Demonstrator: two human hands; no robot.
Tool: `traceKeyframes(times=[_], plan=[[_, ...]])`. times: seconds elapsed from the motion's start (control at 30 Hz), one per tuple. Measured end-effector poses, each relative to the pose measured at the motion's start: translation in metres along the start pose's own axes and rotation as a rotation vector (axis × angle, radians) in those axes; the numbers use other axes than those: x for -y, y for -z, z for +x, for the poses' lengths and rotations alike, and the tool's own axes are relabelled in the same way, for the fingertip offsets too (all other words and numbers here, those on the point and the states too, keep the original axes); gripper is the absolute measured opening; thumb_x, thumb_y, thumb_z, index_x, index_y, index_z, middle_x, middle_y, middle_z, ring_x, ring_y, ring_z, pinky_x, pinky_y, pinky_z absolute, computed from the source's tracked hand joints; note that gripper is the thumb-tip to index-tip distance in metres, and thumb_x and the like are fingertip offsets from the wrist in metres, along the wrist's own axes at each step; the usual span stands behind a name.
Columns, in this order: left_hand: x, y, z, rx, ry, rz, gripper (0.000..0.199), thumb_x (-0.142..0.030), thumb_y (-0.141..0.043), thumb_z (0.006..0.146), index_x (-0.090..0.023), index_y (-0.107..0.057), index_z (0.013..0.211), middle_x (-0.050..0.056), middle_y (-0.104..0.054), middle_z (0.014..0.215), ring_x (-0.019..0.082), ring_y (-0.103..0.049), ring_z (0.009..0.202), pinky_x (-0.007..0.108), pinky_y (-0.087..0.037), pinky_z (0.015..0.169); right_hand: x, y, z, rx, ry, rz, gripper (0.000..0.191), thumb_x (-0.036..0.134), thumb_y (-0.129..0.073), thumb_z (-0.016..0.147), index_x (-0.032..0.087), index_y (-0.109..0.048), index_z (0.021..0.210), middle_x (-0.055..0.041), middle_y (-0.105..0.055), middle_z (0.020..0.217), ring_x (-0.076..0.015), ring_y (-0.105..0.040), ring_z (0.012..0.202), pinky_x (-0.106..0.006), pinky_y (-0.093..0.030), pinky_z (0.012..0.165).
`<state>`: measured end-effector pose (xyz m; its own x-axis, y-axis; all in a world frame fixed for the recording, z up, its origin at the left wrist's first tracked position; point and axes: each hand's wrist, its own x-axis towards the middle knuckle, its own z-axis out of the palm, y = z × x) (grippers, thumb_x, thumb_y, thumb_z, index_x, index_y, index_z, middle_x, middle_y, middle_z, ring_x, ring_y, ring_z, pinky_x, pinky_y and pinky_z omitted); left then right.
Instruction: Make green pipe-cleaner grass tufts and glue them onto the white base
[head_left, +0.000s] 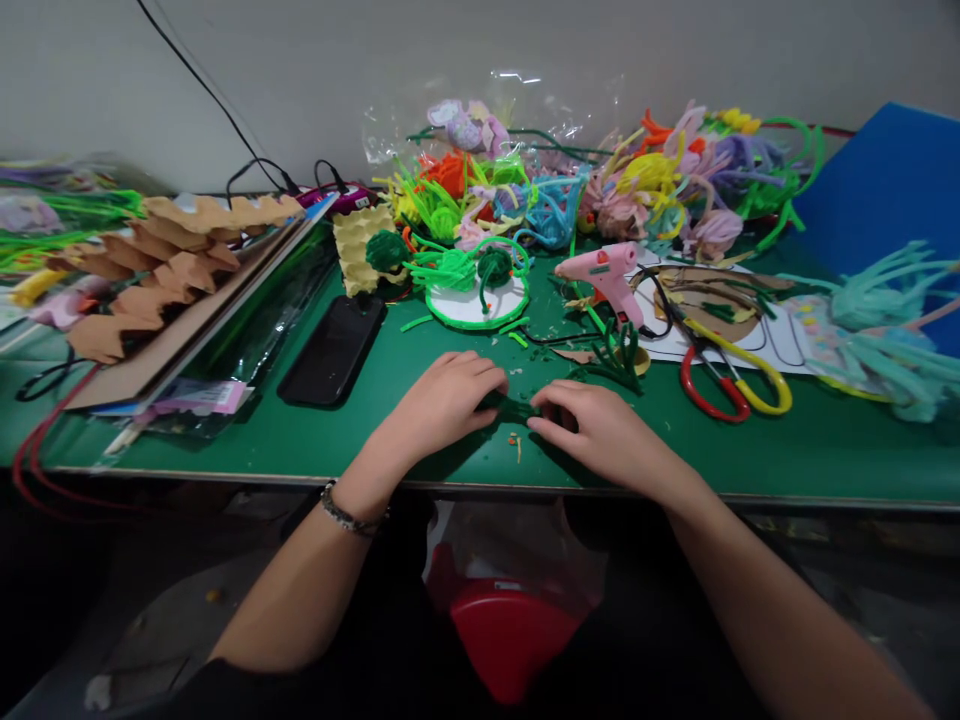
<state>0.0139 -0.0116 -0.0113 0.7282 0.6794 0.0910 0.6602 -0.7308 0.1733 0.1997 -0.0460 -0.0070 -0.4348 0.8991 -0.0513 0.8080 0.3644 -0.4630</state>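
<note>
My left hand and my right hand rest low over the green table, fingertips facing each other. Between them stretches a short dark green pipe cleaner, pinched at each end; it is hard to see against the tabletop. Small scraps lie just below it. Beyond my hands sits a white disc edged in bright green, bearing green pipe-cleaner pieces and a dark green coil. Near my right hand lie a bundle of dark green pipe cleaners and a pink glue gun.
A black phone lies left of my hands. Scissors with red and yellow handles lie right, on a white sheet's edge. Colourful pipe-cleaner bundles line the wall. Egg-carton cardboard is stacked left; a blue board leans right.
</note>
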Motion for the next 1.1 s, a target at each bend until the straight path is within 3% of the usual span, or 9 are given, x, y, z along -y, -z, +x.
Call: traceKeyframes(times=[0.2, 0.37, 0.5, 0.63, 0.93, 1.03, 1.1], plan=[[-0.001, 0.000, 0.001, -0.011, -0.013, 0.026, 0.018, -0.023, -0.053, 0.079, -0.016, -0.057, 0.096, 0.005, -0.063, 0.087, 0.019, -0.054, 0.086, 0.031, -0.039, 0.073, 0.003, 0.000, 0.001, -0.020, 0.011, 0.106, 0.016, 0.026, -0.047, 0.083, 0.017, -0.059, 0.080, -0.0015, -0.060, 0.076, -0.0116, -0.051, 0.068, -0.024, -0.034, 0.062], [0.001, 0.001, 0.000, -0.019, -0.015, 0.001, 0.019, -0.027, -0.057, 0.078, -0.015, -0.058, 0.093, 0.004, -0.062, 0.084, 0.018, -0.056, 0.082, 0.029, -0.040, 0.068, 0.004, -0.001, 0.003, -0.104, -0.087, 0.125, 0.017, 0.029, -0.050, 0.081, 0.016, -0.053, 0.069, 0.0011, -0.054, 0.063, -0.0102, -0.046, 0.057, -0.023, -0.030, 0.053], [0.003, 0.002, 0.000, -0.017, 0.024, -0.023, 0.014, -0.026, -0.059, 0.076, -0.014, -0.058, 0.083, 0.003, -0.062, 0.078, 0.016, -0.057, 0.072, 0.026, -0.039, 0.062, 0.000, -0.004, 0.005, -0.161, -0.040, 0.054, 0.015, 0.030, -0.052, 0.079, 0.016, -0.053, 0.083, -0.0014, -0.055, 0.075, -0.0112, -0.048, 0.062, -0.023, -0.035, 0.057], [0.004, 0.001, 0.000, -0.059, 0.006, -0.082, 0.013, -0.026, -0.058, 0.077, -0.015, -0.059, 0.084, 0.002, -0.063, 0.078, 0.015, -0.057, 0.071, 0.025, -0.040, 0.062, 0.000, -0.006, 0.005, -0.106, 0.046, -0.125, 0.020, 0.027, -0.044, 0.085, 0.015, -0.056, 0.097, -0.0069, -0.057, 0.092, -0.0162, -0.053, 0.079, -0.026, -0.038, 0.065], [0.003, 0.002, -0.001, -0.093, -0.054, -0.146, 0.010, -0.025, -0.060, 0.075, -0.017, -0.062, 0.081, 0.000, -0.063, 0.072, 0.012, -0.057, 0.066, 0.022, -0.036, 0.057, 0.009, 0.000, 0.005, 0.011, 0.068, -0.270, 0.023, 0.027, -0.042, 0.087, 0.015, -0.061, 0.089, -0.0057, -0.059, 0.081, -0.0162, -0.055, 0.075, -0.025, -0.034, 0.061], [0.004, 0.005, -0.003, -0.156, 0.023, -0.259, 0.008, -0.024, -0.061, 0.074, -0.017, -0.063, 0.076, 0.000, -0.064, 0.071, 0.012, -0.057, 0.066, 0.022, -0.037, 0.057, 0.009, 0.002, 0.006, 0.024, 0.056, -0.228, 0.022, 0.026, -0.043, 0.086, 0.015, -0.061, 0.082, -0.0050, -0.059, 0.078, -0.0149, -0.054, 0.071, -0.025, -0.032, 0.060], [0.006, 0.008, -0.004, -0.269, 0.117, -0.410, 0.008, -0.025, -0.061, 0.073, -0.017, -0.062, 0.073, 0.000, -0.064, 0.070, 0.012, -0.057, 0.067, 0.021, -0.039, 0.059, 0.008, 0.003, 0.007, -0.015, 0.057, -0.127, 0.021, 0.026, -0.045, 0.086, 0.015, -0.061, 0.076, -0.0039, -0.060, 0.075, -0.0136, -0.052, 0.070, -0.024, -0.031, 0.060]])
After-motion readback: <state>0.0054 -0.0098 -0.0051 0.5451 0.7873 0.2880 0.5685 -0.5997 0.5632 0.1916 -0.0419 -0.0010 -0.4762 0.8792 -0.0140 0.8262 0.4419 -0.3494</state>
